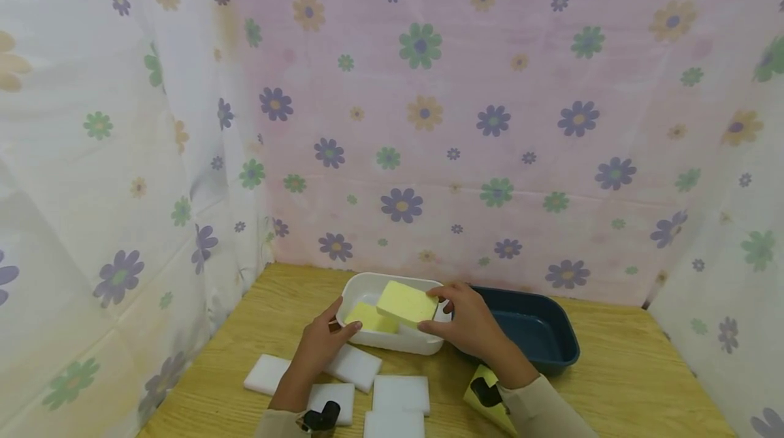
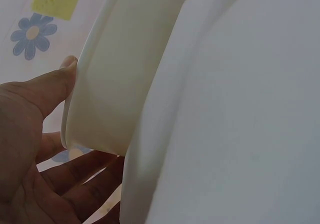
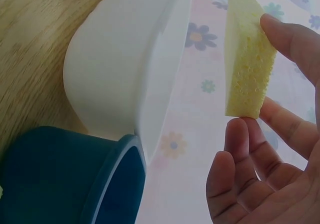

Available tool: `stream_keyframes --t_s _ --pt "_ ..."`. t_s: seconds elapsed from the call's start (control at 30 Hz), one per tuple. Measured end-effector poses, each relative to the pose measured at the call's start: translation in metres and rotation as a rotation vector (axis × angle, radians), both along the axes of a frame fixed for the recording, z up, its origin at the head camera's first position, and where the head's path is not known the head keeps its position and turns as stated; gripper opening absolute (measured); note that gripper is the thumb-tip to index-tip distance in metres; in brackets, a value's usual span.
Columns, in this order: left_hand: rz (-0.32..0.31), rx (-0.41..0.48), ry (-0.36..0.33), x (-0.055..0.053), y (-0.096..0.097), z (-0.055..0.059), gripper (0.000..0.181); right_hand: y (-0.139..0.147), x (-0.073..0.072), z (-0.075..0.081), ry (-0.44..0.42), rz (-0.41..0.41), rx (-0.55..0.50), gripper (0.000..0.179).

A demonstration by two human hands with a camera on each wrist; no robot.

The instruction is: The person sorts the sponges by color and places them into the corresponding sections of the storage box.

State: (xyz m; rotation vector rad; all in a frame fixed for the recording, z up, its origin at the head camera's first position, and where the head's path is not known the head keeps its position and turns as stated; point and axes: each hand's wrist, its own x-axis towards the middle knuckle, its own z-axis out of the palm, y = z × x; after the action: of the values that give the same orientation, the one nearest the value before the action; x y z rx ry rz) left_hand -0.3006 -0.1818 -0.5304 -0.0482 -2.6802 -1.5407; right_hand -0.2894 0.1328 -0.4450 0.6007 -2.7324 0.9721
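My right hand point(image 1: 468, 319) pinches a yellow sponge point(image 1: 405, 302) between thumb and fingers, tilted above the white basin point(image 1: 398, 341). In the right wrist view the same sponge point(image 3: 247, 59) shows its porous side, held at its edge by the fingertips. A second yellow sponge point(image 1: 370, 317) lies inside the basin at its left. My left hand point(image 1: 324, 336) grips the basin's left end. The left wrist view has the thumb at the rim of the basin point(image 2: 110, 94) and the other fingers behind its wall.
A dark blue basin point(image 1: 566, 332) stands to the right, close against the white one. Several white sponge blocks point(image 1: 401, 394) lie on the wooden table point(image 1: 294, 288) in front. A yellow item point(image 1: 484, 390) lies partly hidden under my right wrist. Flowered curtains point(image 1: 422, 152) enclose the table.
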Motion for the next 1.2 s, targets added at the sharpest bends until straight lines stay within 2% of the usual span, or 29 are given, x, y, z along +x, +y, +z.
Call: stream_keyframes --t_s 0.57,0.87,1.2 --pt "0.000 0.000 0.009 -0.002 0.001 -0.001 0.084 -0.007 -0.022 -0.011 -0.095 -0.012 -0.056 0.061" --pt "0.012 -0.005 0.008 -0.003 0.001 -0.001 0.087 -0.018 -0.031 -0.010 -0.088 0.006 -0.031 0.062" --pt "0.015 0.011 -0.006 -0.002 0.002 -0.002 0.085 -0.030 -0.034 -0.010 -0.097 0.036 -0.014 0.062"
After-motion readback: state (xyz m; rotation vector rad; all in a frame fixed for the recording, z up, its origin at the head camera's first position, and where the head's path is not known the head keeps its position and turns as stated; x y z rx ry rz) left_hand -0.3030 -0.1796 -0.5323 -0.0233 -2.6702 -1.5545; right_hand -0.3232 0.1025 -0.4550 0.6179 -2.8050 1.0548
